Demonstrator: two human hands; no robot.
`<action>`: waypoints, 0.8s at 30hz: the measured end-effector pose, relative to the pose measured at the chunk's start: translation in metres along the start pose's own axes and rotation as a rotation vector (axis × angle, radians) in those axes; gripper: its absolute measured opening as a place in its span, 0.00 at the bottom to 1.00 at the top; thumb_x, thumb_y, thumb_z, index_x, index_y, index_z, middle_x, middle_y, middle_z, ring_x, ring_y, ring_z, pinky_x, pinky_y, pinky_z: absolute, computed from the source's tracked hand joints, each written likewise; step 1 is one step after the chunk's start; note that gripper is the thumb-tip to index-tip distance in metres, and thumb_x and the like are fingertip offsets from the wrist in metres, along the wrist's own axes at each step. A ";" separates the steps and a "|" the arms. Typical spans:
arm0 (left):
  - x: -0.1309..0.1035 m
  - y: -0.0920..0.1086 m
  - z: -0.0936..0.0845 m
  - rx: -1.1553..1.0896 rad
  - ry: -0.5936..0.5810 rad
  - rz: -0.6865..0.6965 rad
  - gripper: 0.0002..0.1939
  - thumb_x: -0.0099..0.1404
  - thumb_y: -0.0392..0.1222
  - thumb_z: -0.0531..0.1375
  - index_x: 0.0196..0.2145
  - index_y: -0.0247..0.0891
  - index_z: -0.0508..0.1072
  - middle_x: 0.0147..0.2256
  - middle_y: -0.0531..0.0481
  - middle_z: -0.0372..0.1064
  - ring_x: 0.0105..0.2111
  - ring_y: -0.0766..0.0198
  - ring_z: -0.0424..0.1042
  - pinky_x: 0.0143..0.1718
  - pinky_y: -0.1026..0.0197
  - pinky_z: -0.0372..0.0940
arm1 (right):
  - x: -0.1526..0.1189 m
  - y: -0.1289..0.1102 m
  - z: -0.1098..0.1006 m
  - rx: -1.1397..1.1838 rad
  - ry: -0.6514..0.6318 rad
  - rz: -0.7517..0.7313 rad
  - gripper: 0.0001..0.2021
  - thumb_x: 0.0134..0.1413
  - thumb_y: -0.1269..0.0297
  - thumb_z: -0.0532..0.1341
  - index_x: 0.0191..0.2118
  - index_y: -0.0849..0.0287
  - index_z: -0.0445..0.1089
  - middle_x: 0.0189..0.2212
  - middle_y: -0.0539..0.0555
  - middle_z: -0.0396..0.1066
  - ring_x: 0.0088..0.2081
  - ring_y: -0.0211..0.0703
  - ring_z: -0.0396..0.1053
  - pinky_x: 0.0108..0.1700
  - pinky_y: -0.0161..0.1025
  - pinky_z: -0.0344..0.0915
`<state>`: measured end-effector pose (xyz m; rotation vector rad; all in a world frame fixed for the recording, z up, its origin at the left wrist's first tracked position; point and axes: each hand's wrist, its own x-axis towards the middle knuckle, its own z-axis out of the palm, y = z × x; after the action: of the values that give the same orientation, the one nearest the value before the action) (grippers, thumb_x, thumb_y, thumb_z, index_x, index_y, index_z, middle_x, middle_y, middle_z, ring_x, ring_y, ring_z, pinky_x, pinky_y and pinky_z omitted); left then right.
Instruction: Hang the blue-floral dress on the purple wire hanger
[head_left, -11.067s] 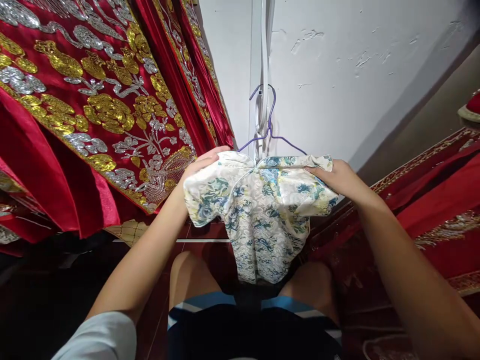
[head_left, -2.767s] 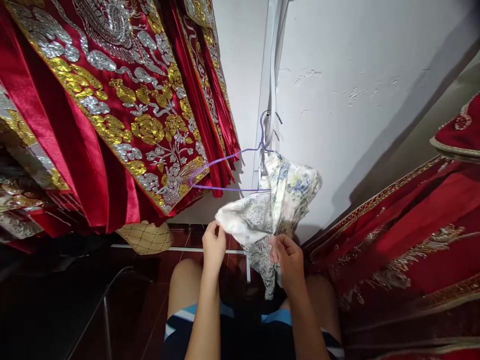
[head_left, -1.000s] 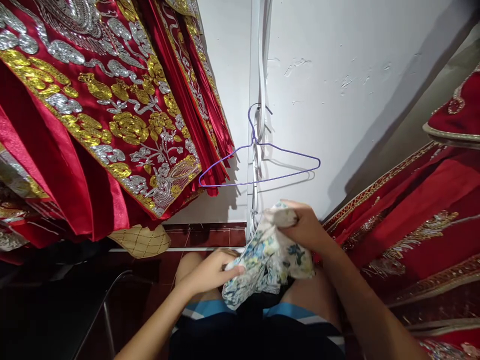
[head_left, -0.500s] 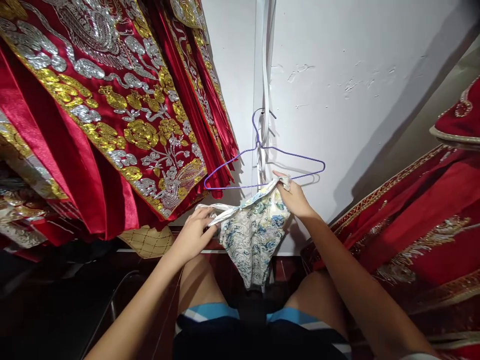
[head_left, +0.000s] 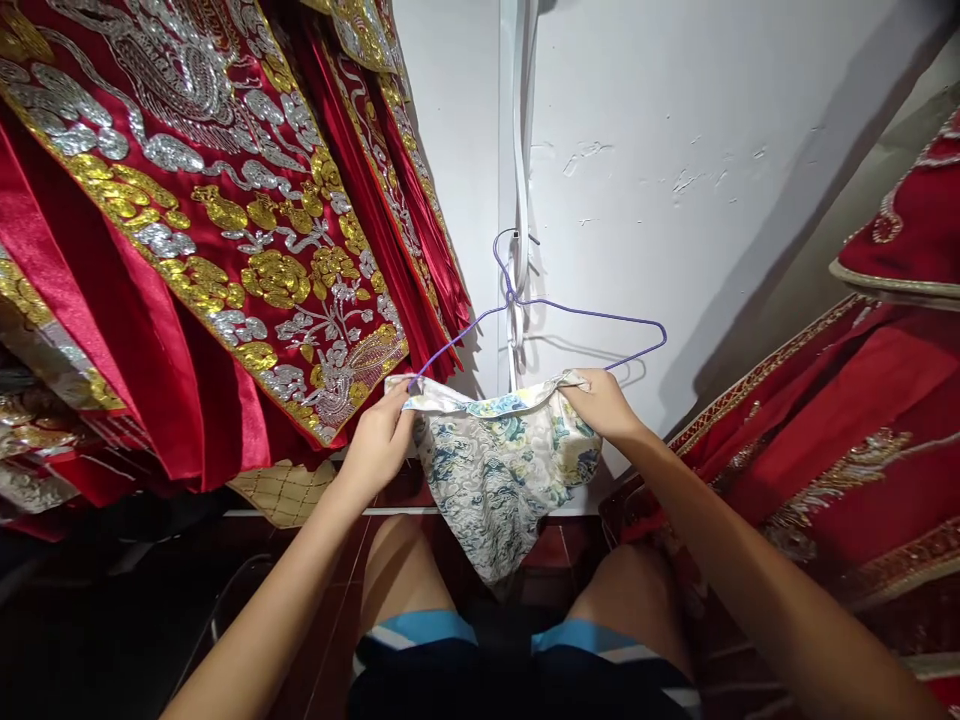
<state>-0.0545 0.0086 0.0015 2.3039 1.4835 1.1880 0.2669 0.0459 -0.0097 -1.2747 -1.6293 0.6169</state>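
A purple wire hanger hangs from a small hook on the white wall. Below it, a pale garment with a blue and yellow floral print is stretched between both hands, its lower part tapering down above my knees. My left hand grips the left end of the garment's waistband, by the hanger's left corner. The right end of the waistband is pinched in my right hand, close to the hanger's lower bar. Most of that bar is hidden behind the cloth.
Red garments with gold and silver embroidery hang at the left. More red beaded garments hang at the right. White cables run down the wall above the hanger.
The waistband is now spread wider and straighter. My left hand has risen to the hanger's left corner, and my right hand has shifted slightly right. The hanger has tilted a little.
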 end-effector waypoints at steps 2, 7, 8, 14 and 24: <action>0.013 0.016 -0.001 0.063 0.046 0.073 0.16 0.72 0.44 0.48 0.36 0.37 0.73 0.60 0.38 0.68 0.62 0.49 0.65 0.64 0.47 0.58 | -0.001 -0.004 0.002 0.054 -0.006 0.041 0.14 0.50 0.60 0.56 0.20 0.55 0.52 0.19 0.45 0.51 0.25 0.37 0.51 0.29 0.36 0.47; 0.052 0.035 0.002 0.089 0.138 0.157 0.11 0.72 0.45 0.52 0.37 0.38 0.70 0.39 0.45 0.74 0.40 0.56 0.73 0.44 0.56 0.66 | -0.006 -0.009 0.005 0.115 -0.010 0.072 0.11 0.49 0.62 0.55 0.21 0.55 0.53 0.20 0.46 0.55 0.25 0.38 0.54 0.29 0.36 0.50; 0.058 0.036 0.002 0.070 0.156 0.145 0.10 0.71 0.45 0.54 0.40 0.38 0.71 0.35 0.48 0.73 0.34 0.59 0.71 0.38 0.58 0.64 | -0.008 -0.009 0.004 0.115 0.005 0.047 0.08 0.48 0.63 0.55 0.22 0.55 0.58 0.21 0.47 0.59 0.26 0.39 0.57 0.29 0.37 0.53; 0.072 0.031 -0.001 0.001 0.152 0.172 0.13 0.72 0.44 0.54 0.45 0.37 0.76 0.32 0.51 0.76 0.30 0.64 0.71 0.34 0.63 0.61 | -0.006 0.011 -0.026 -0.073 0.377 -0.042 0.39 0.47 0.64 0.64 0.66 0.58 0.56 0.32 0.53 0.75 0.32 0.48 0.70 0.38 0.42 0.65; 0.072 0.030 0.000 0.045 0.171 0.190 0.14 0.70 0.44 0.56 0.32 0.36 0.78 0.28 0.51 0.73 0.29 0.63 0.69 0.34 0.61 0.62 | 0.040 0.015 -0.088 -0.354 0.251 -0.057 0.18 0.44 0.60 0.65 0.41 0.65 0.81 0.29 0.57 0.77 0.34 0.50 0.72 0.34 0.40 0.64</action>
<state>-0.0194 0.0533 0.0548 2.4740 1.3809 1.4487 0.3512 0.0743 0.0302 -1.4864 -1.5996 0.1258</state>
